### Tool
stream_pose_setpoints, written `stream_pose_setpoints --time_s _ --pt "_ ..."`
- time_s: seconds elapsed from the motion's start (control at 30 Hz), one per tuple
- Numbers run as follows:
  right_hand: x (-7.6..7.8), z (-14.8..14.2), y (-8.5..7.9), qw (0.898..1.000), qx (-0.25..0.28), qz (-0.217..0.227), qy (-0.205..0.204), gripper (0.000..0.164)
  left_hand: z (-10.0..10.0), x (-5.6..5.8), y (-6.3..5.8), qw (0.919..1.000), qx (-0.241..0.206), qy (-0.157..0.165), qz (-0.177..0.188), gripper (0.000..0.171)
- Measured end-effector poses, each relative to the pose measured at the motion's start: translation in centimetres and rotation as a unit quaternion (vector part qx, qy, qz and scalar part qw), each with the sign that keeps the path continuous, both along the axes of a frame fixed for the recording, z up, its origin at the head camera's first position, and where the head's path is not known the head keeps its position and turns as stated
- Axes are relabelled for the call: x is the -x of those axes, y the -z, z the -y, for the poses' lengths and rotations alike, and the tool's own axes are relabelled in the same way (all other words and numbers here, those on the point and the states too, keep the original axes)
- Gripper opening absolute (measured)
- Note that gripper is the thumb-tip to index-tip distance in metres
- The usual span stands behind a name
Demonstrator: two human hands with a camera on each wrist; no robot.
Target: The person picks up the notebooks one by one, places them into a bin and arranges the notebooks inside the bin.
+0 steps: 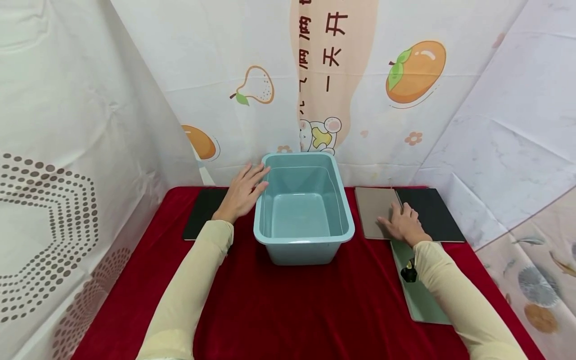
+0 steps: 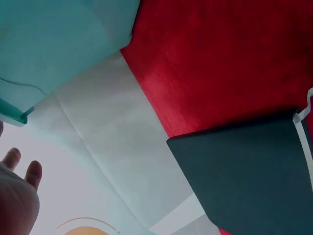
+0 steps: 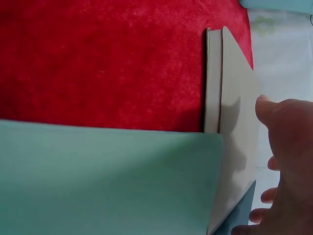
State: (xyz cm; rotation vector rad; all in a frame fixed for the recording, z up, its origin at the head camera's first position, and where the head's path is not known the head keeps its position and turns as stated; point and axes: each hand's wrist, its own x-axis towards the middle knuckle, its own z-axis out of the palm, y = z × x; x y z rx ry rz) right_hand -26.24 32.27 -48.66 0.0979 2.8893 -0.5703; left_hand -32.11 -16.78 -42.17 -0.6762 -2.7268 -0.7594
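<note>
A light blue plastic basin stands in the middle of the table. Beside its left rim is my left hand, fingers spread; whether they touch the rim I cannot tell. A black notebook lies partly behind that hand and fills the lower right of the left wrist view. My right hand hovers with loose fingers over a taupe notebook and a second black notebook, holding nothing. The right wrist view shows the thumb above the taupe cover. Under the right forearm lies a green notebook.
Red velvet cloth covers the table. White printed curtains hang at the back and along both sides. A dark device is strapped at the right wrist. In the left wrist view a white strap crosses the right edge.
</note>
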Motion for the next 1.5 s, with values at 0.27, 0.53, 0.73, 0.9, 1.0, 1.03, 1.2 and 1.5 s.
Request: stream_pose_setpoints --time_s 0.27,0.53,0.73,0.9,1.0,1.03,1.2,1.5 --pt "0.2 -0.1 0.5 1.0 -0.017 0.015 0.009 0.088 0.1 -0.1 0.3 0.9998 -0.016 -0.006 0.006 0.058" --pt "0.1 0.1 0.4 0.998 -0.055 0.026 0.001 0.084 0.1 -0.2 0.5 0.9993 -0.033 -0.006 0.015 0.056" --pt "0.4 0.3 0.3 0.997 -0.076 -0.011 0.001 0.079 0.1 -0.2 0.4 0.9987 -0.043 -0.009 0.026 0.056" --pt "0.7 0.4 -0.1 0.998 -0.058 0.001 0.019 0.08 0.0 -0.3 0.4 0.9983 -0.051 -0.007 0.028 0.055" --pt "1.0 0.4 -0.4 0.999 -0.03 0.012 0.04 0.084 -0.1 -0.3 0.4 0.9982 -0.053 -0.006 0.027 0.054" --pt "1.0 0.4 -0.5 0.998 -0.022 0.019 0.047 0.087 -0.1 -0.3 0.5 0.9982 -0.053 -0.005 0.026 0.054" --pt "1.2 0.3 -0.9 0.995 0.004 0.047 0.083 0.102 -0.1 -0.1 0.7 0.9984 -0.05 -0.004 0.026 0.053" --pt "1.8 -0.5 -1.3 0.99 0.022 0.083 0.108 0.115 -0.1 -0.2 0.9 0.9976 -0.055 -0.01 0.04 0.053"
